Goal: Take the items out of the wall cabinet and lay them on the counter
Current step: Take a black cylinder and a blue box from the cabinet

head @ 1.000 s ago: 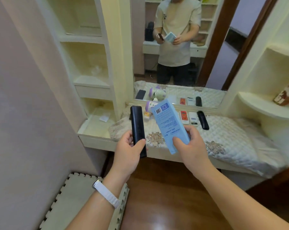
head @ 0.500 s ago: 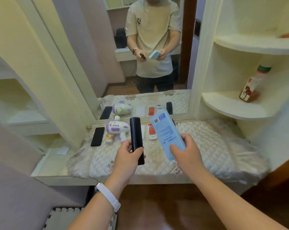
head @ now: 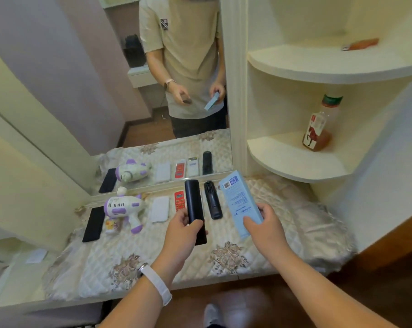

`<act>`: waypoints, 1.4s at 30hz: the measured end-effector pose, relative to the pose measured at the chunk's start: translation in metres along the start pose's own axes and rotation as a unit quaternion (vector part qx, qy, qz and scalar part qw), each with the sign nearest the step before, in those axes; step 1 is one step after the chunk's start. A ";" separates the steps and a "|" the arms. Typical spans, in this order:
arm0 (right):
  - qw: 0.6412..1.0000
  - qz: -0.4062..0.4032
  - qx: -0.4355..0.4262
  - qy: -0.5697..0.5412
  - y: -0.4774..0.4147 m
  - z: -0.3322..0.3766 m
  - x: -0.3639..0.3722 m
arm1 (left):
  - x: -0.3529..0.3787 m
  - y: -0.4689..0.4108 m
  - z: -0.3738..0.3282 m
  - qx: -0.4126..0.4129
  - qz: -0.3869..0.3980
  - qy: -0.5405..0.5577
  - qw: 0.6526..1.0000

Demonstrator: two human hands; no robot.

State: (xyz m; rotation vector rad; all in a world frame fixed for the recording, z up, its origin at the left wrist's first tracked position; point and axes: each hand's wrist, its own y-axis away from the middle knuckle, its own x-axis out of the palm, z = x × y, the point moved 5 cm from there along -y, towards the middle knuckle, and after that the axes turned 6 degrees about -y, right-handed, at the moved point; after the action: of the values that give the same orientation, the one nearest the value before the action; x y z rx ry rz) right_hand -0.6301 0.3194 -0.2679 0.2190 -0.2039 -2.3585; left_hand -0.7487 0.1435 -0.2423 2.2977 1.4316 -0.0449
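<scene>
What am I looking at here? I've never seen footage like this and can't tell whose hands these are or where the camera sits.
The camera is worn on a person's head and looks forward and down, so the two bare hands belong to the wearer. There is no machine. The figure at the top is that same person's reflection in a mirror.

The left hand, with a white wristband, holds a long black device. The right hand holds a pale blue box with printed text.

Below them is a counter covered by a quilted cloth. On it lie a black phone, a white and purple toy, a white slab, a red remote and a black remote. On the right shelf stands a bottle.
</scene>
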 end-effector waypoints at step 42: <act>0.911 0.011 0.150 0.384 -0.219 -0.122 0.023 | 0.138 -0.240 0.071 -0.051 0.164 -0.277 0.945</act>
State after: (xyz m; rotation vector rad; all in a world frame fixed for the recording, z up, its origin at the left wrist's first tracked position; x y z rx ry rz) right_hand -0.7669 0.4486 -0.4353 1.2486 -0.1750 -2.0294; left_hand -0.8778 0.3243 -0.4226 2.1655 0.7448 -0.4649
